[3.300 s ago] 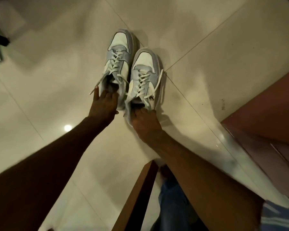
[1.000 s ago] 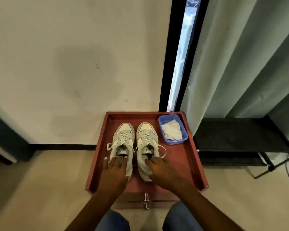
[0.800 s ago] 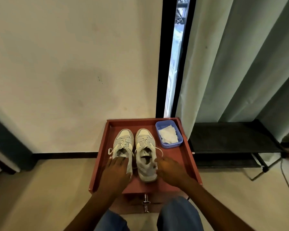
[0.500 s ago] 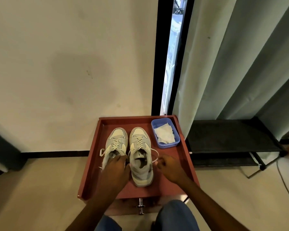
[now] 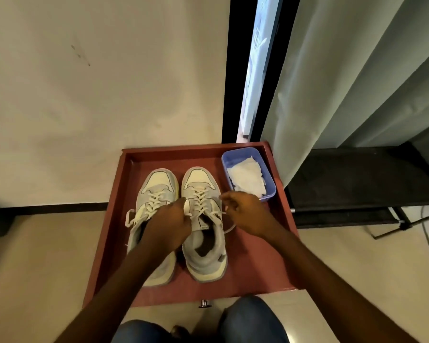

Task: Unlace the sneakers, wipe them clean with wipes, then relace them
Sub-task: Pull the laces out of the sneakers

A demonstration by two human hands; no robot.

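While both sneakers sit laced on the red tray (image 5: 280,246), left hand (image 5: 170,225) and right hand (image 5: 245,214) pinch the right sneaker (image 5: 203,253) lace ends (image 5: 229,227). Step: unlacing starts. Next: pull the top crossings loose.

A red-brown tray (image 5: 253,266) with a raised rim sits against the base of the wall, its near edge over the pale floor (image 5: 35,268). Two grey-and-cream sneakers stand side by side on the tray, toes toward the wall: the left sneaker (image 5: 156,191) and the right sneaker (image 5: 203,256), close together. In the far right corner of the tray lies a blue plastic tub (image 5: 270,186) holding white wipes (image 5: 247,178). A small metal knob (image 5: 204,303) shows beneath the tray's near edge.
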